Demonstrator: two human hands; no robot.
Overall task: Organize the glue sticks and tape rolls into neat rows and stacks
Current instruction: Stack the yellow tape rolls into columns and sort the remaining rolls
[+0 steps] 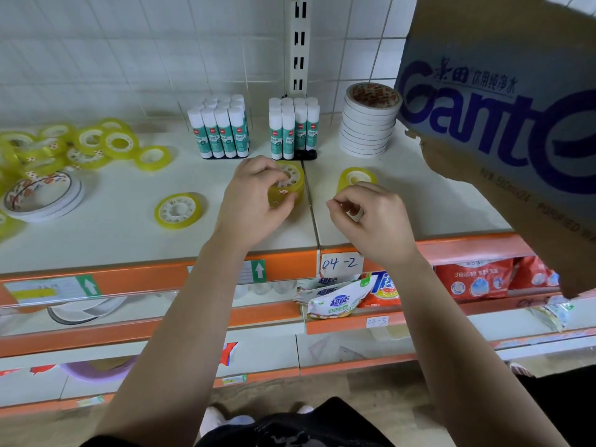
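White shelf (pixel 113 227) with orange edge, left hand (pixel 254 195) curled round stack of yellow tape rolls (pixel 295 186), right hand (pixel 371 217) just beside, fingers curled in, nothing visibly held

My left hand (pixel 254 195) covers the near side of the yellow tape stack (pixel 290 183); roll count unreadable. My right hand (pixel 371 217) hides the front rim of the single yellow roll (pixel 354 175); whether its fingers (pixel 338 204) pinch anything, undetermined. The loose tape pile (pixel 48 146) is cut by the left edge and blurred.
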